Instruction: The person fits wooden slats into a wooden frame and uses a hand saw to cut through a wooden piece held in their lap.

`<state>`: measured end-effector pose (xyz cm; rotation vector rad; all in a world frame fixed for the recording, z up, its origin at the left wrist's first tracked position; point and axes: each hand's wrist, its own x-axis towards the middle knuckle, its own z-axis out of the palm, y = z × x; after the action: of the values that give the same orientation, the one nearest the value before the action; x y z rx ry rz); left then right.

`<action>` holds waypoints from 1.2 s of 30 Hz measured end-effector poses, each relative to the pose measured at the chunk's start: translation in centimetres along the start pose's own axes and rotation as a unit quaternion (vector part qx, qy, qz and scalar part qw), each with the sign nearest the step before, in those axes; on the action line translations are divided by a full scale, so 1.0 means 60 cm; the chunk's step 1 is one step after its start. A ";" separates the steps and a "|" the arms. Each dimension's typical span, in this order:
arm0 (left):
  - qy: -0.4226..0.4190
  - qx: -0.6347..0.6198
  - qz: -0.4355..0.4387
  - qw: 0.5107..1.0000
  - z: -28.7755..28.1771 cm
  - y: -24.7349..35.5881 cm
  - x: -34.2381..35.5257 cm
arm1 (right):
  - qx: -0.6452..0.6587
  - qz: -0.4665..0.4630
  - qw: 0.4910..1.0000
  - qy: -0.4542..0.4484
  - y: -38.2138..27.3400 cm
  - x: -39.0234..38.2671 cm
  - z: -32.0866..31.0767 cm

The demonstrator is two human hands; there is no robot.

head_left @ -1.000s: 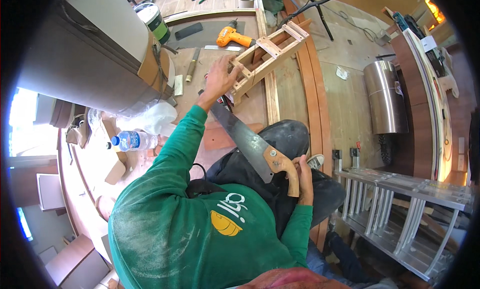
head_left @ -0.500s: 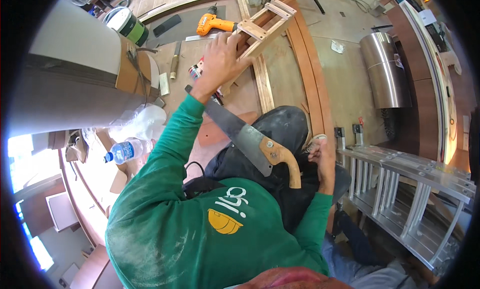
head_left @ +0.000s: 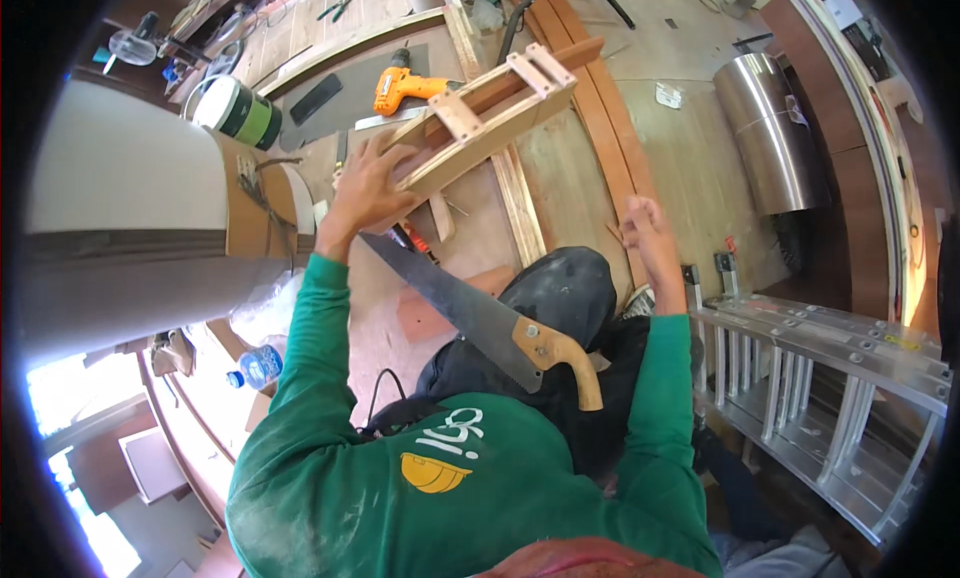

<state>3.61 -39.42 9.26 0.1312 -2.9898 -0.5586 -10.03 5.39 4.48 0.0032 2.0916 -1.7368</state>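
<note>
Head view: my left hand [head_left: 368, 183] is gripping the near end of the wooden frame [head_left: 487, 113], which is stretching away from it. My right hand [head_left: 647, 233] is hanging open and empty, while the handsaw [head_left: 480, 323] is lying across my lap between both hands.

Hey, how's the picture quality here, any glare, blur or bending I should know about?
Head view: fisheye bends the ladder rails and wood strips toward the rim, with black corners; daylight blows out the lower left edge; the metal cylinder shows bright sheen; the right hand looks slightly soft, while the left hand and handsaw are sharp.
</note>
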 end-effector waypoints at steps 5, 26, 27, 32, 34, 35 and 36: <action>-0.006 0.101 -0.013 0.995 -0.017 0.011 -0.018 | -0.016 -0.056 0.997 0.052 -0.036 0.173 0.051; -0.243 -0.246 -0.253 0.903 0.025 0.078 0.133 | 0.116 0.089 0.946 -0.290 -0.102 0.353 0.184; -0.256 -0.242 -0.256 0.900 0.019 0.089 0.137 | 0.080 0.088 0.958 -0.262 -0.095 0.353 0.178; -0.208 -0.235 -0.187 0.931 0.025 0.068 0.112 | 0.032 0.110 0.958 -0.264 -0.099 0.365 0.153; -0.227 -0.220 -0.195 0.929 0.021 0.071 0.112 | 0.029 0.101 0.959 -0.263 -0.092 0.368 0.143; -0.239 -0.226 -0.204 0.922 0.020 0.066 0.116 | 0.027 0.096 0.959 -0.265 -0.089 0.368 0.145; -0.251 -0.233 -0.213 0.915 0.019 0.061 0.119 | 0.021 0.090 0.963 -0.253 -0.086 0.367 0.149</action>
<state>-3.84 -36.31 10.09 0.7086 -3.1808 -1.5488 -28.67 -9.88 1.15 -0.2109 1.6273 -1.4821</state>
